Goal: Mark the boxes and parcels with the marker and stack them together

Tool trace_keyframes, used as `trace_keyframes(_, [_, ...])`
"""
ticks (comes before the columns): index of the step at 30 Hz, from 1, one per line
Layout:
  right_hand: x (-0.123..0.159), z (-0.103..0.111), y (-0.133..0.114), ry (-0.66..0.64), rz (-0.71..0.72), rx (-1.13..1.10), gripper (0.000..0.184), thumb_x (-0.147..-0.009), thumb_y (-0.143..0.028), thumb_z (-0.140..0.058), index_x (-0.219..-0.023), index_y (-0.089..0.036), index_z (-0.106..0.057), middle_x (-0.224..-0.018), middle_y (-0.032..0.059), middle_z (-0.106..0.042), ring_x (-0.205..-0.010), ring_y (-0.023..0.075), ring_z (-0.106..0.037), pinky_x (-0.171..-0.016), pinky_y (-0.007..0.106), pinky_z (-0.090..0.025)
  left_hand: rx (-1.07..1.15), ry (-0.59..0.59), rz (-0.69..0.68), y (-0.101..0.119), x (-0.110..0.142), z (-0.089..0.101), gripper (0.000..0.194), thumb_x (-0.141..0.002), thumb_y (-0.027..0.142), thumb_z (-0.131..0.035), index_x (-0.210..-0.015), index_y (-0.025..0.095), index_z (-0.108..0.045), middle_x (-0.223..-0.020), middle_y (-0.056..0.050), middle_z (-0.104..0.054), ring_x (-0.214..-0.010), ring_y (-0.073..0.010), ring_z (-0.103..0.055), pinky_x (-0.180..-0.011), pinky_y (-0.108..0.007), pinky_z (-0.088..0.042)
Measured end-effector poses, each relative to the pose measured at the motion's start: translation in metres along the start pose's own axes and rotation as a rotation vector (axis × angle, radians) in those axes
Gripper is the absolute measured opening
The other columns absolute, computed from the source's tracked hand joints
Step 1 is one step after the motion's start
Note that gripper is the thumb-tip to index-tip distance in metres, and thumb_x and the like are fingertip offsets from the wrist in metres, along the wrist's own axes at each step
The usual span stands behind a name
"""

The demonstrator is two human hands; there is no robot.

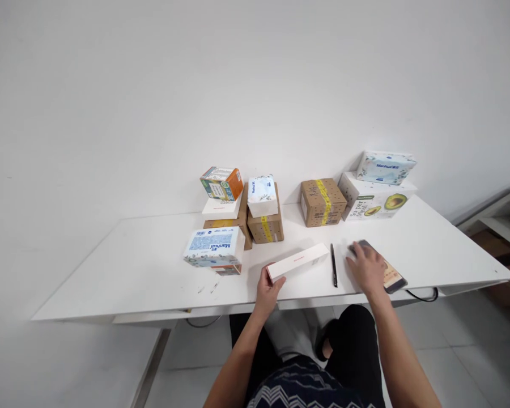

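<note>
My left hand is closed around the near end of a long white box with small red print, which slants away to the right over the white table. My right hand lies on the upper left part of a smartphone with a lit screen. Its fingers are spread, and they hide part of the phone. Between the box and my right hand lies a black pen.
On the white table, a Manhua tissue pack sits at left. Behind are an orange tea-like carton, another tissue pack on a cardboard box, a yellow-taped box, and an avocado-printed box bearing a tissue pack.
</note>
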State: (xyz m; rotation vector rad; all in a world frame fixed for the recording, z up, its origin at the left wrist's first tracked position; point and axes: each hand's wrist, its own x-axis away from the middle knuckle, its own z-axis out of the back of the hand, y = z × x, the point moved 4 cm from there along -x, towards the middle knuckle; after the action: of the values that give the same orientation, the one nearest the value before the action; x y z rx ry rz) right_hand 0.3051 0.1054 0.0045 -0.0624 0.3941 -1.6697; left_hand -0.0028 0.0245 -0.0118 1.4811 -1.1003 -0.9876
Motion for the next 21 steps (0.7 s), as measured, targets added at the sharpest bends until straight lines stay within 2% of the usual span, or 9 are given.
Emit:
trace_keyframes(3, [-0.003, 0.01, 0.042, -0.07, -0.27, 0.073, 0.079, -0.077, -0.062, -0.053, -0.142, -0.019, -0.041, -0.143, 0.0215, -0.04, -0.124, 0.0463, -0.035, -0.093, 0.059, -0.034, 0.02, 0.006, 0.002, 0.0, -0.002, -0.002, 0.047, -0.068, 0.04, -0.076, -0.104, 0.019, -0.054, -0.099, -0.006, -0.066, -0.097, -0.0207, -0.062, -0.09, -0.033, -0.047])
trace_keyframes(5, [-0.003, 0.012, 0.056, -0.148, -0.269, 0.063, 0.08, -0.076, -0.064, -0.05, -0.141, -0.019, -0.043, -0.143, 0.0171, -0.043, -0.124, 0.0437, -0.037, -0.095, 0.055, -0.036, 0.031, 0.004, 0.008, 0.0, -0.003, -0.004, 0.048, -0.066, 0.041, -0.077, -0.103, 0.019, -0.055, -0.097, -0.005, -0.066, -0.096, -0.0205, -0.062, -0.088, -0.033, -0.047])
trace_keyframes(9, [-0.002, 0.015, 0.055, -0.164, -0.163, 0.027, 0.068, -0.079, -0.058, -0.046, -0.136, -0.02, -0.05, -0.137, 0.0134, -0.052, -0.12, 0.04, -0.042, -0.093, 0.053, -0.039, 0.043, -0.01, 0.013, -0.001, -0.005, -0.006, 0.049, -0.066, 0.041, -0.077, -0.103, 0.019, -0.054, -0.097, -0.004, -0.066, -0.094, -0.0194, -0.062, -0.087, -0.031, -0.047])
trace_keyframes(14, [0.01, 0.029, 0.046, -0.074, -0.254, -0.115, 0.076, -0.071, -0.057, -0.057, -0.134, -0.016, -0.052, -0.128, 0.0184, -0.058, -0.12, 0.0416, -0.045, -0.096, 0.057, -0.037, 0.04, -0.036, -0.004, -0.003, -0.004, -0.006, 0.044, -0.07, 0.037, -0.075, -0.103, 0.019, -0.053, -0.096, -0.003, -0.065, -0.092, -0.0179, -0.061, -0.086, -0.031, -0.048])
trace_keyframes(16, [0.021, 0.042, 0.043, -0.011, -0.338, -0.347, 0.079, -0.065, -0.056, -0.065, -0.132, -0.015, -0.055, -0.122, 0.0183, -0.062, -0.115, 0.0386, -0.052, -0.096, 0.053, -0.039, 0.039, -0.041, -0.009, -0.003, -0.003, -0.005, 0.042, -0.071, 0.036, -0.075, -0.103, 0.019, -0.053, -0.095, -0.003, -0.065, -0.091, -0.0174, -0.061, -0.085, -0.031, -0.048])
trace_keyframes(18, [0.037, 0.055, 0.034, 0.033, -0.465, -0.739, 0.078, -0.061, -0.056, -0.069, -0.129, -0.018, -0.057, -0.119, 0.015, -0.064, -0.104, 0.0334, -0.06, -0.091, 0.048, -0.045, 0.035, -0.045, -0.013, -0.002, -0.002, -0.005, 0.042, -0.071, 0.035, -0.074, -0.103, 0.02, -0.053, -0.095, -0.003, -0.065, -0.091, -0.0169, -0.06, -0.085, -0.031, -0.047])
trace_keyframes(20, [0.057, 0.066, 0.014, -0.011, -0.583, -1.225, 0.073, -0.063, -0.059, -0.064, -0.124, -0.02, -0.06, -0.117, 0.0128, -0.065, -0.091, 0.0294, -0.064, -0.079, 0.045, -0.052, 0.027, -0.049, -0.013, 0.0, -0.002, -0.004, 0.042, -0.071, 0.035, -0.074, -0.105, 0.02, -0.053, -0.097, -0.003, -0.064, -0.092, -0.0165, -0.059, -0.085, -0.03, -0.047])
trace_keyframes(21, [0.067, 0.071, -0.002, -0.097, -0.607, -1.462, 0.072, -0.064, -0.063, -0.06, -0.122, -0.02, -0.061, -0.117, 0.0132, -0.065, -0.087, 0.0289, -0.065, -0.073, 0.045, -0.053, 0.023, -0.052, -0.012, 0.0, -0.002, -0.004, 0.043, -0.072, 0.035, -0.074, -0.106, 0.02, -0.053, -0.098, -0.003, -0.064, -0.092, -0.0164, -0.059, -0.085, -0.03, -0.046])
